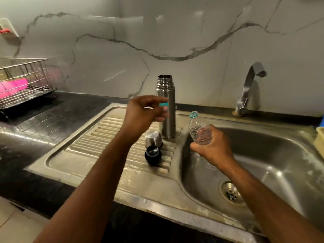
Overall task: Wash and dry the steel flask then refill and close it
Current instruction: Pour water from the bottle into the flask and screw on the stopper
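Pinched between thumb and fingertips of the left hand (145, 111) is a small teal plastic bottle cap (164, 104), held in the air in front of the upper body of the steel flask. Scanning from the left: a wire dish rack (26, 81) with a pink item (14, 85) inside sits on the black stone countertop (52, 116), at about 9 o'clock from the flask. Next comes the ribbed stainless draining board (98, 137). On its ridges, at roughly 6 o'clock from the flask base, lies a rounded steel cup lid (152, 138), and touching it on the near side is a black round stopper (152, 155). The tall cylindrical brushed-steel flask (167, 109) stands upright at the right edge of the draining board, just beside the basin; its threaded neck is uncovered and the mouth is open. At about 3 o'clock from the flask, the right hand (213, 146) grips a clear crumpled plastic water bottle (199, 130) around its lower body, fingers curled around it; the bottle is tilted with its uncapped mouth, ringed in teal, leaning toward the flask but apart from it. It is held over the left rim of the stainless sink basin (263, 155), whose round drain (231, 192) lies at 5 o'clock from the hand. A curved grey metal tap (249, 85) stands on the back ledge at 1 o'clock from the bottle. A yellow object (320, 139) is partly visible at the far right edge. Water level in the bottle: cannot tell.
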